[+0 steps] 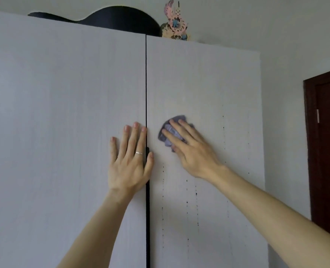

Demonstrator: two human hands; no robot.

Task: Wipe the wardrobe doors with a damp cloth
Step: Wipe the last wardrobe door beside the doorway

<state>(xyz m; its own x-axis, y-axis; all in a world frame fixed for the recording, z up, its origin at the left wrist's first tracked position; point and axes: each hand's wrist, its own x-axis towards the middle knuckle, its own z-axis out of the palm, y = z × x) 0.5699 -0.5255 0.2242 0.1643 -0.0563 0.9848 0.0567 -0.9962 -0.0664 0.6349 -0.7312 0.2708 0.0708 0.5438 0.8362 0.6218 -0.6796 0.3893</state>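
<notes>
- Two pale grey wardrobe doors stand closed, the left door and the right door, with a thin dark gap between them.
- A dark brown wooden room door is at the far right.
- A black curved case lies on top of the wardrobe.
- The left hand lies flat on the left door at the gap, fingers straight, grasping nothing.
- The right hand spreads its fingers over the cloth, pressing rather than clenching.
- The crumpled purple cloth is against the right door, near the gap.
- A thin silver ring is on the left hand.

Crumpled purple cloth flat against closed, pale, drip-streaked right wardrobe door
</notes>
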